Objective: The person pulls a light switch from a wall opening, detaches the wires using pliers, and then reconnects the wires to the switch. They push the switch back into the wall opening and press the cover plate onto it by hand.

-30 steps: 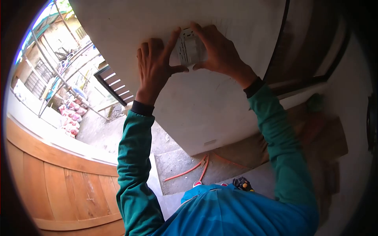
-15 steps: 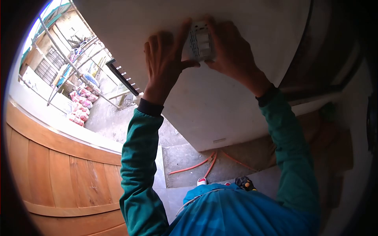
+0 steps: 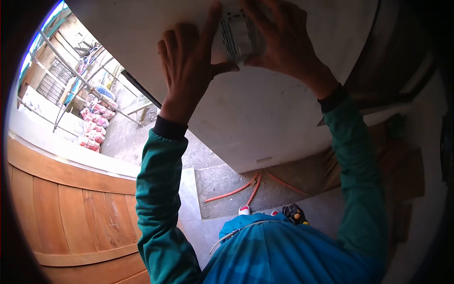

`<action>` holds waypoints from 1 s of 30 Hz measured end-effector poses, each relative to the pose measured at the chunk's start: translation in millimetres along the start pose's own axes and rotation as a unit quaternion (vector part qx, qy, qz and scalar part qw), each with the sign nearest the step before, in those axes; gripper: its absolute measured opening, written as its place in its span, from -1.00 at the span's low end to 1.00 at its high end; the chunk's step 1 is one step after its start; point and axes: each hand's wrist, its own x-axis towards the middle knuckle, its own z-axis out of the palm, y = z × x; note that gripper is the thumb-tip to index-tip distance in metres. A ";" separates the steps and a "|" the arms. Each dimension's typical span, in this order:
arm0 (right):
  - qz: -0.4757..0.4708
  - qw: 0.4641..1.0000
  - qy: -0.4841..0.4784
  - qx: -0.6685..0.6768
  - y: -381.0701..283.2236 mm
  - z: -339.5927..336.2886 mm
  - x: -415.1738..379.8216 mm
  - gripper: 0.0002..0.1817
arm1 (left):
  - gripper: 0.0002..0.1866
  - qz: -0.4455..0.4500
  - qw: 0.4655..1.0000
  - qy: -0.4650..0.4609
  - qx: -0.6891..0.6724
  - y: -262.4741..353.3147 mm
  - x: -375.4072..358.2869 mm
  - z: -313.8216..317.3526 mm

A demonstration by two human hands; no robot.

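A pale wall switch plate (image 3: 241,35) with several white rocker switches sits upright against the white wall panel (image 3: 255,109), high in the head view. To its left is my left hand (image 3: 187,59), with index finger and thumb spread apart along the plate's side and lower corner. My right hand (image 3: 291,45) frames the other side, its index fingertip at the upper right corner and its thumb close under the lower right one. The fingers of both hands are stretched out rather than wrapped round the plate.
A wooden panelled door (image 3: 71,208) stands at lower left. Orange conduits (image 3: 231,193) come out of the concrete floor below the panel. Outside at left are stacked red and white sacks (image 3: 94,128) and scaffold poles (image 3: 71,68). A black and orange object (image 3: 295,215) lies near my feet.
The hands and plate appear higher in view. My left index finger stands farther from the plate's edge, and my right fingers are more spread.
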 end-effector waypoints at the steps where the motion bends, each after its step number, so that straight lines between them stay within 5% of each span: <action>1: -0.001 1.000 0.002 0.010 1.4 2.5 -0.7 0.20 | 0.30 0.000 1.000 0.001 0.002 -3.0 -1.1 3.4; 3: 0.022 1.000 0.002 0.010 0.4 9.3 -2.9 0.20 | 0.30 0.010 0.994 0.081 -0.072 -12.9 -5.2 15.6; 7: 0.031 0.999 0.024 0.025 0.1 10.2 -3.9 0.11 | 0.30 -0.017 0.986 0.098 -0.135 -11.9 -14.4 19.5; 13: -0.045 0.995 0.075 0.042 18.1 13.0 -33.6 0.13 | -0.57 -0.009 0.963 0.197 -0.181 11.0 -58.1 51.1; 22: -0.103 0.993 0.060 -0.013 48.3 -29.1 -58.7 0.15 | -0.93 -0.049 0.924 0.320 -0.205 70.3 -57.7 80.8; 24: 0.053 0.994 0.026 0.089 53.0 -41.7 -76.7 -0.21 | -0.94 -0.036 0.916 0.337 -0.214 68.5 -59.7 83.9; 25: 0.051 0.996 0.018 0.071 53.2 -44.0 -82.9 -0.21 | -0.93 -0.017 0.916 0.347 -0.199 68.1 -59.1 86.2; 27: 0.285 0.921 0.117 0.237 45.1 -44.2 -90.2 -0.53 | -0.92 -0.013 0.913 0.347 -0.214 65.2 -63.4 84.7; 30: 0.253 0.883 0.138 0.371 40.6 -48.6 -86.6 -0.62 | -0.90 -0.014 0.910 0.349 -0.223 63.4 -62.5 81.4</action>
